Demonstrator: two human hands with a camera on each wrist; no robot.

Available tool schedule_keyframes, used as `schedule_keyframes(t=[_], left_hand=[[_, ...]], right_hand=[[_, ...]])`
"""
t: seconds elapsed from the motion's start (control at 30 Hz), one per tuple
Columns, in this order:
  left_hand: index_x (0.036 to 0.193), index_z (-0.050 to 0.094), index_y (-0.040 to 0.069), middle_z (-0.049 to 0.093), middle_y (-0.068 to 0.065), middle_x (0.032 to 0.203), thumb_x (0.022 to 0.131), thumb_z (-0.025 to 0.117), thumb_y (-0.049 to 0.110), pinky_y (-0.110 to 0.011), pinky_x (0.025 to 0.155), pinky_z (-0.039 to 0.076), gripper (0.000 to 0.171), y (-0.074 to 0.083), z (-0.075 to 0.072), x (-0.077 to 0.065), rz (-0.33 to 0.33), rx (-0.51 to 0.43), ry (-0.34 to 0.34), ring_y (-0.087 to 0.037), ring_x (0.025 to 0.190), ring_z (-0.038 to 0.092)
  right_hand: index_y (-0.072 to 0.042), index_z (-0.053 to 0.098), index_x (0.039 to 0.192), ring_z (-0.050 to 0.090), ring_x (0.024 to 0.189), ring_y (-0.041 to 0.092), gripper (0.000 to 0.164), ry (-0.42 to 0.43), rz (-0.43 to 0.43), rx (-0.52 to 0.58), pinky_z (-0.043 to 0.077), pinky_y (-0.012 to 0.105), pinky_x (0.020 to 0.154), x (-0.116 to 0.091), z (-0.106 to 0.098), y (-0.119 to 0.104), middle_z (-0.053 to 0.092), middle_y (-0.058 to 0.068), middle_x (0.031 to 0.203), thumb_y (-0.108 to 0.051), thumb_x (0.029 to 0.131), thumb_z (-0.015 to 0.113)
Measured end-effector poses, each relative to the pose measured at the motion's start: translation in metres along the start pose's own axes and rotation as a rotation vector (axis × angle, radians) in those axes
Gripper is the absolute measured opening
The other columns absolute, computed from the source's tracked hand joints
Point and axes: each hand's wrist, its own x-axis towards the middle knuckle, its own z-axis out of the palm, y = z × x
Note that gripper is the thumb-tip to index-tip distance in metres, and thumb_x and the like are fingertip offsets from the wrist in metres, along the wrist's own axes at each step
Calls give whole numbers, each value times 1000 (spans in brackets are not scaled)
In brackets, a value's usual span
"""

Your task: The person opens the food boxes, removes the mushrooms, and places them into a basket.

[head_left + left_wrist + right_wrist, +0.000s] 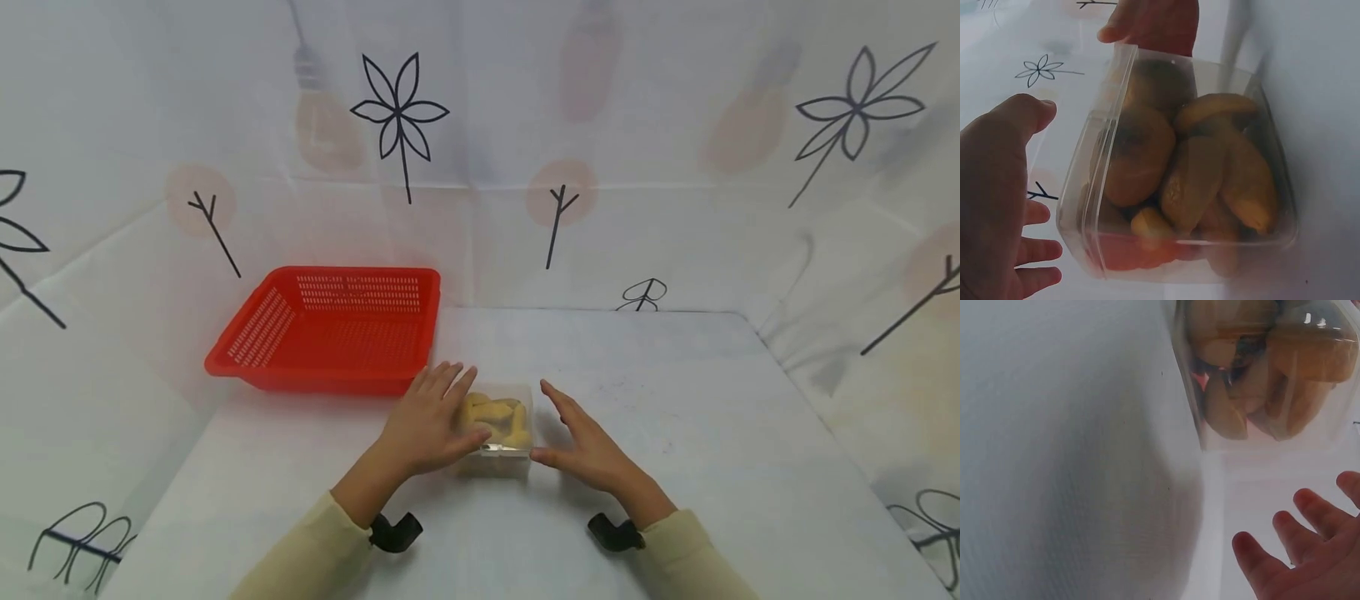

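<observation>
A clear plastic box [496, 417] stands on the white table, filled with several rounded and elongated yellow-orange pieces [1192, 181] whose exact kind I cannot tell. Beside the box's left side is my left hand [427, 423], fingers spread; its thumb overlaps the front corner in the head view, while the left wrist view shows a gap between fingers and box. To the right, my right hand [588, 442] is held with straight fingers and thumb apart. The right wrist view shows its fingers [1313, 515] clear of the box wall. Neither hand grips anything.
A red slotted plastic basket [345, 387] sits at the back left of the white table [645, 375], just beyond my left fingertips. White cloth [480, 125] printed with black plant drawings rises behind the table and along its sides.
</observation>
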Motion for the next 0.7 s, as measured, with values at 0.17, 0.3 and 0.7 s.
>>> schedule_keyframes(t=[0.17,0.3,0.7], left_hand=[[151,33,19,41,-7,152,87,45,68,-52,118,26,82,4,0,0,54,21,18,-27,142,35],[151,34,19,42,-6,152,87,44,68,-53,117,28,81,8,1,-1,85,47,14,-27,142,36],[151,32,22,39,-3,153,86,50,64,-49,118,28,79,16,7,-4,140,-17,-21,-24,143,34]], right_hand=[[-37,10,154,46,131,43,103,-15,-39,44,42,62,102,3,5,1,27,5,159,-52,76,76],[-35,9,155,39,139,36,110,-35,-60,90,40,57,107,6,9,1,26,5,160,-46,73,81],[-21,5,157,25,147,31,121,-87,-56,219,36,51,112,16,21,5,21,13,161,-37,68,87]])
